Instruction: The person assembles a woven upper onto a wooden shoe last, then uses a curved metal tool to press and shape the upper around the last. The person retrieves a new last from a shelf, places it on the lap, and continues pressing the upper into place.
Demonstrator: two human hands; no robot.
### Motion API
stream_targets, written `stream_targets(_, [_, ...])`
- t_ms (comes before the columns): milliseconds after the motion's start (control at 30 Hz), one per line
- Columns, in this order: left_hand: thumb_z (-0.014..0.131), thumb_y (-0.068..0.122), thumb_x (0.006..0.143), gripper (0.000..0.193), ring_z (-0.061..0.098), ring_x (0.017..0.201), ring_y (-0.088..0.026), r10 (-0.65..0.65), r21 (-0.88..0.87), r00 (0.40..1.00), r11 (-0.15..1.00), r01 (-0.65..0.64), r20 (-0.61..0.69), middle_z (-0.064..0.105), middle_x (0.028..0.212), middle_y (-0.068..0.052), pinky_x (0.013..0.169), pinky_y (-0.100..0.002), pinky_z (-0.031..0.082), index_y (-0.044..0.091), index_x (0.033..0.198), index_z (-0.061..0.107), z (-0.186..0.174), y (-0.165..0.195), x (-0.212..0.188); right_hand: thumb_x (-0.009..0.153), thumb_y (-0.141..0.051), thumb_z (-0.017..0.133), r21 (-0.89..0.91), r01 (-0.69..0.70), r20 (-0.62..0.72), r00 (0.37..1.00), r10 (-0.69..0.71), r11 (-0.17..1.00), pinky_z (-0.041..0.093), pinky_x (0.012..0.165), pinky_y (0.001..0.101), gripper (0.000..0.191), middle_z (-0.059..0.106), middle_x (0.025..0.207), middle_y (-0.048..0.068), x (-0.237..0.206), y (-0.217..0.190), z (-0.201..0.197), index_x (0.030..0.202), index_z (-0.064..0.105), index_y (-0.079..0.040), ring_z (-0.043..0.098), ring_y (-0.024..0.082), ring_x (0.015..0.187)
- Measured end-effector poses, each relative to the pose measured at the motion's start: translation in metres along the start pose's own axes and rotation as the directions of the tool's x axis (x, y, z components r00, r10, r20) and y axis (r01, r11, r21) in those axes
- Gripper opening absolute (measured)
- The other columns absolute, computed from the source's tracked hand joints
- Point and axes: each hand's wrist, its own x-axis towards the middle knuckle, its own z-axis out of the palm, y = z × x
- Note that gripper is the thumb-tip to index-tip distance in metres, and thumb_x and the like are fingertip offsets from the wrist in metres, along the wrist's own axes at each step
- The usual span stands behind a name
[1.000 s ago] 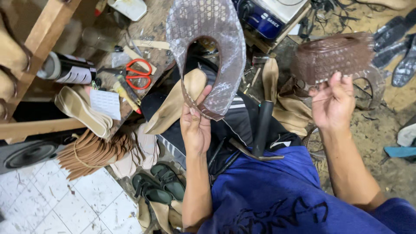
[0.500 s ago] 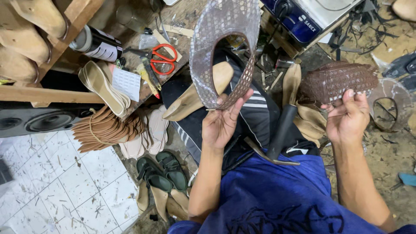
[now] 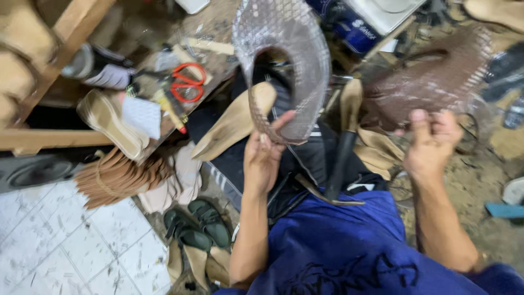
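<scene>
My left hand grips the lower edge of a grey, snake-patterned shoe upper, a horseshoe shape held upright over my lap. My right hand holds a brown, scaly-patterned shoe upper out to the right, its fingers pinching the bottom edge. A tan insole juts out just left of the grey upper. I wear blue shorts, and a dark metal shoe stand rises between my knees.
Red-handled scissors lie on a cluttered wooden bench at the left, beside a tan sole. A stack of brown soles and green sandals rest on the floor by white tiles.
The view has swung slightly. My right hand with the brown upper has come lower and closer. My left hand keeps the grey upper raised in much the same place.
</scene>
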Motion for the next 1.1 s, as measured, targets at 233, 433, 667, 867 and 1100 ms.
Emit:
stream_targets(233, [0.058, 0.008, 0.103, 0.027, 0.045, 0.137, -0.024, 0.042, 0.660, 0.997, 0.751, 0.016, -0.071, 0.047, 0.149, -0.019, 0.116, -0.037, 0.037, -0.005, 0.126, 0.059, 0.028, -0.021, -0.006, 0.098, 0.000, 0.075, -0.388, 0.076, 0.173, 0.985, -0.008, 0.918, 0.046, 0.066, 0.0240, 0.005, 0.068, 0.082, 0.003, -0.002, -0.034, 0.031, 0.103, 0.075, 0.001, 0.057, 0.007, 0.071])
stream_targets(433, [0.072, -0.005, 0.098, 0.021, 0.044, 0.152, -0.029, 0.208, 0.796, 0.962, 0.543, -0.265, 0.178, 0.058, 0.142, -0.015, 0.117, -0.039, 0.045, -0.002, 0.117, 0.064, 0.055, -0.031, -0.007, 0.093, 0.002, 0.073, -0.266, 0.095, 0.296, 0.955, -0.013, 0.959, 0.046, 0.063, 0.0226, 0.012, 0.072, 0.080, 0.000, -0.002, -0.045, 0.057, 0.104, 0.077, -0.001, 0.058, 0.004, 0.067])
stream_targets(667, [0.079, -0.008, 0.086, 0.041, 0.064, 0.115, -0.016, 0.228, 0.709, 0.973, 0.689, -0.151, -0.014, 0.055, 0.122, -0.008, 0.102, -0.031, 0.057, -0.004, 0.122, 0.058, 0.062, -0.045, -0.002, 0.087, 0.006, 0.078, -0.242, 0.107, 0.331, 0.943, -0.021, 0.964, 0.050, 0.068, 0.0218, 0.011, 0.072, 0.082, 0.006, -0.011, -0.055, 0.064, 0.096, 0.078, 0.000, 0.064, 0.007, 0.073])
stream_targets(867, [0.076, -0.007, 0.090, 0.033, 0.067, 0.106, -0.014, 0.141, 0.599, 0.989, 0.797, -0.081, -0.054, 0.068, 0.112, -0.005, 0.097, -0.028, 0.056, -0.003, 0.118, 0.058, 0.039, -0.048, 0.001, 0.088, 0.005, 0.078, -0.188, 0.087, 0.360, 0.933, -0.013, 0.978, 0.056, 0.071, 0.0222, 0.007, 0.077, 0.089, 0.007, -0.013, -0.054, 0.067, 0.093, 0.076, 0.001, 0.072, 0.008, 0.078])
stream_targets(1100, [0.068, 0.007, 0.101, 0.031, 0.066, 0.108, -0.016, -0.027, 0.337, 0.997, 0.940, 0.048, -0.069, 0.069, 0.120, -0.010, 0.098, -0.033, 0.054, -0.003, 0.130, 0.060, 0.022, -0.046, 0.003, 0.099, -0.005, 0.073, -0.124, -0.163, 0.381, 0.903, 0.198, 0.979, 0.055, 0.080, 0.0241, 0.008, 0.075, 0.094, 0.005, -0.002, -0.033, 0.064, 0.103, 0.074, 0.002, 0.068, 0.008, 0.086])
